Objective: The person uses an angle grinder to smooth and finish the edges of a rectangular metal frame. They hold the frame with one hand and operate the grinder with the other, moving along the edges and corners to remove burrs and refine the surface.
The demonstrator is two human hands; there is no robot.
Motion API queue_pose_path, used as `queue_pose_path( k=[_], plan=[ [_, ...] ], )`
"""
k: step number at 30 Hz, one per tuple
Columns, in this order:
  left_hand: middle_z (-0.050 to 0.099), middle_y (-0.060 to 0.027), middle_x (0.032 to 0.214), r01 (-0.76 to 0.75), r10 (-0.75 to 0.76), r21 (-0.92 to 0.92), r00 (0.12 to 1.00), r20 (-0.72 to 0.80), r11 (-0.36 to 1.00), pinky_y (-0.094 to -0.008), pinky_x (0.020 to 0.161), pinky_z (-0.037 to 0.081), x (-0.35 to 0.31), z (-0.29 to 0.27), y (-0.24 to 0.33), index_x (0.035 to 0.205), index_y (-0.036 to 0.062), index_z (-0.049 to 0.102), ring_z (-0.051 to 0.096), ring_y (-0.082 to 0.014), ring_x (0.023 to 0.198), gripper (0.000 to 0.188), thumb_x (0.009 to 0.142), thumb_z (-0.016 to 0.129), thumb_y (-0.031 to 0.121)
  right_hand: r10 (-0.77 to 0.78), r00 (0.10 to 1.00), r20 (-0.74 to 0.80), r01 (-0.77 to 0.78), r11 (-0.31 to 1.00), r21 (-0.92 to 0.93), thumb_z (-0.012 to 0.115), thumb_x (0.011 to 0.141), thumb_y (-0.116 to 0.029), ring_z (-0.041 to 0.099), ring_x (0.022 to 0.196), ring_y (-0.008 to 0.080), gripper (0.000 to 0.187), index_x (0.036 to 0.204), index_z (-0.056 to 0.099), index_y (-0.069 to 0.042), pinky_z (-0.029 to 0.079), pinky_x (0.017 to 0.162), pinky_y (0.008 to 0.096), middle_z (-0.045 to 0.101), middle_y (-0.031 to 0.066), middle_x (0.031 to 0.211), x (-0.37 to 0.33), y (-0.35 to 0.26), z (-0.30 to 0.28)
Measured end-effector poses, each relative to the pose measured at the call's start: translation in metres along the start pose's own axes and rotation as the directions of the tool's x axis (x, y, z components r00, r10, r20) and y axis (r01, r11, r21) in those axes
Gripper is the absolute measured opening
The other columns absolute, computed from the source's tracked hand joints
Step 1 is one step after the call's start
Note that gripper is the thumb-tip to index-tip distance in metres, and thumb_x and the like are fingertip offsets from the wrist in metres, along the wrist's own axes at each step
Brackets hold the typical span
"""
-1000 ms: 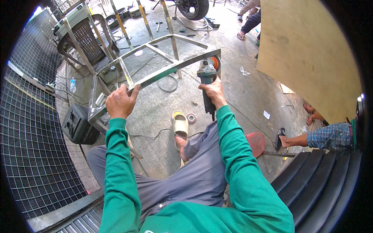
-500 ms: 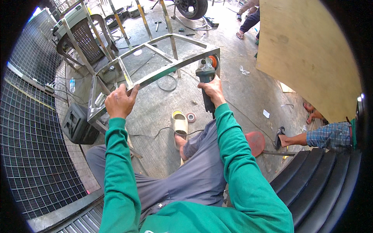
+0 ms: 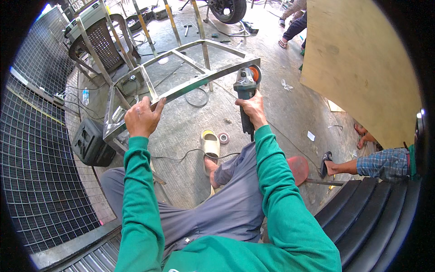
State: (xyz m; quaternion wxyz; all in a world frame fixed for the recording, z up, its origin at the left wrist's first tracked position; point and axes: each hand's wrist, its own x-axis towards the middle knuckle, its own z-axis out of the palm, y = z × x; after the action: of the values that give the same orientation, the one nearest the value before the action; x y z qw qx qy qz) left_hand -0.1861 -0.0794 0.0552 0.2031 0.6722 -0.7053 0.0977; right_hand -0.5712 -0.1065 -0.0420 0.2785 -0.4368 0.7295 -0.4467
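Note:
A welded metal frame of square tubing stands before me, its legs pointing up and away. My left hand is closed on the near bar of the frame, close to a cross joint. In my right hand is an angle grinder, gripped by its dark body with the head upward. The orange disc of the grinder sits at the right end corner of the frame; whether it touches the metal I cannot tell.
Behind the frame are a plastic chair and a motorcycle wheel. A black case stands by the mesh wall. At right are a plywood sheet, a slatted bench and another person's leg. A disc lies near my slipper.
The grinder in my right hand has shifted slightly right and down, and its head has turned a little. My left hand keeps its grip on the frame. The whole view has moved slightly.

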Motion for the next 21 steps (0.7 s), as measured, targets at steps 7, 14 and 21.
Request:
queue_pose_path(
  k=[7,14,21],
  plan=[
    [0.073,-0.0153,0.074,0.004,-0.004,-0.042,1.000,-0.005,0.999,-0.0499,0.064,0.056,0.0006,-0.0022,0.0001,0.077,0.0091,0.065,0.073,-0.0371,0.070,0.062,0.095,0.063,0.068,-0.043,0.999,-0.013,0.044,0.991,0.126,0.090,0.062,-0.005,0.068,0.085,0.0190,0.061,0.118,0.065,0.001,0.057,0.078,0.0340,0.072,0.0075,0.102,-0.0023,0.0017,0.0042],
    [0.073,-0.0149,0.074,0.014,-0.014,-0.044,1.000,0.002,0.999,-0.0496,0.064,0.056,0.0001,-0.0023,-0.0005,0.077,0.0091,0.065,0.073,-0.0369,0.071,0.063,0.096,0.062,0.069,-0.006,0.999,0.033,0.001,0.987,0.161,0.090,0.059,-0.013,0.072,0.095,0.0242,0.065,0.119,0.067,-0.002,0.057,0.089,0.0363,0.076,0.0112,0.106,-0.0018,0.0024,0.0031],
    [0.073,-0.0148,0.074,0.013,-0.013,-0.038,1.000,0.016,0.999,-0.0494,0.065,0.056,0.0001,0.0002,-0.0022,0.079,0.0088,0.066,0.073,-0.0362,0.072,0.065,0.096,0.060,0.071,-0.006,1.000,0.015,0.005,0.995,0.098,0.090,0.060,-0.014,0.072,0.096,0.0250,0.064,0.118,0.067,-0.001,0.057,0.089,0.0372,0.076,0.0120,0.107,0.0000,0.0013,0.0055]
  ],
)
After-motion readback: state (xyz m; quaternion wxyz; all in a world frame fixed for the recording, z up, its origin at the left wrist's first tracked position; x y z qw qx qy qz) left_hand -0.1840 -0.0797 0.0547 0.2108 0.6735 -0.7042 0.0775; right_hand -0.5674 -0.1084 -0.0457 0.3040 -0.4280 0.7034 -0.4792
